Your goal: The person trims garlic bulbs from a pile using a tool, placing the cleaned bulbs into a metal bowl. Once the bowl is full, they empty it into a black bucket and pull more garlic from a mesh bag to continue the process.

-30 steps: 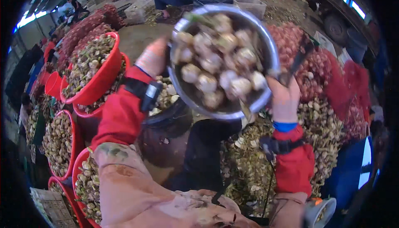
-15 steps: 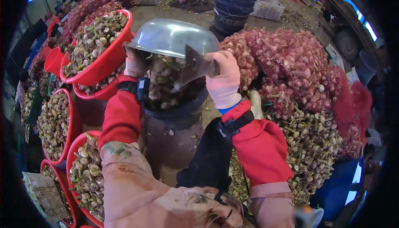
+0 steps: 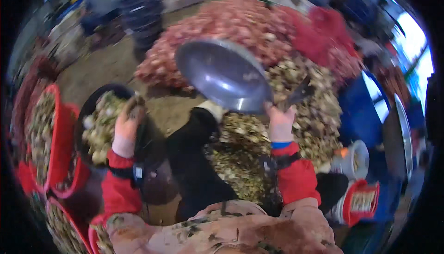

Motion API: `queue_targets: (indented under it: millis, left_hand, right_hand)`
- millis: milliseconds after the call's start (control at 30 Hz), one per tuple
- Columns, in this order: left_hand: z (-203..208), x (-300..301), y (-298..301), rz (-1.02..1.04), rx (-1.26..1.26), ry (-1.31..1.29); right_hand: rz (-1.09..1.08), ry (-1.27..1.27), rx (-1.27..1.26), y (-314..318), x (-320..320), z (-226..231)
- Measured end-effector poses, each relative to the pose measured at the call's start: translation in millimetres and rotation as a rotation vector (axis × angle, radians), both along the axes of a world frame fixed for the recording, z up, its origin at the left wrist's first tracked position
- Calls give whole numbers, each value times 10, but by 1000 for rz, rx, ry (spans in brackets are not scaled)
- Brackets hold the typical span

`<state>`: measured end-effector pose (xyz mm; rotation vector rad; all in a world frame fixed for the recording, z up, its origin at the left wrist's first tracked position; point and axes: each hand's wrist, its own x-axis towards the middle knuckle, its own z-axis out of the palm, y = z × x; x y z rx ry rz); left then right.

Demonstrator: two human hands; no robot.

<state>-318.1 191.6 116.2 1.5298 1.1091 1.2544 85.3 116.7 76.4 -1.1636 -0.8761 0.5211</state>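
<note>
My right hand (image 3: 281,123), in a pale pink glove, is closed on the rim of a metal basin (image 3: 224,76) and on a dark flat metal blade (image 3: 298,92). The basin is tilted with its hollow toward me, and no garlic shows in it. Below and behind the blade spreads a heap of loose garlic bulbs (image 3: 317,120). On the other side, my gloved left hand (image 3: 127,127) is open at the right rim of a black tub (image 3: 85,108) of garlic. Its stained fingers are blurred, with nothing visible in them.
Red net sacks of garlic (image 3: 240,27) lie ahead. Red tubs of garlic (image 3: 55,138) stand at the left. To the right are a blue container (image 3: 358,110), a clear bucket (image 3: 356,159) and a red-and-white bucket (image 3: 363,203). My black-clad leg (image 3: 192,154) extends between my arms.
My view has turned right. My left hand has let go of the basin, which has swung right in my right hand, away from above the black tub, its hollow now showing.
</note>
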Motion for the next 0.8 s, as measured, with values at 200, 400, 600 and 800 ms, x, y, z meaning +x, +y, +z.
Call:
queue_targets:
  millis: [200,400,600,800]
  left_hand:
    - [-391,1870,113,-463,-188,163]
    - [-630,3222,242,-832,-60,649]
    - [-632,4849,521,-828,10,662]
    - [-409,6821,1034,-644,681,669]
  right_hand:
    - [-325,132,-740,-1989,999,-1078]
    - [-149,-213,-1150,-2547,1071,-1955]
    - [-644,43,-580,-2088,2474,-1858]
    - [-670,-32,-331,-1220,4157,-1075]
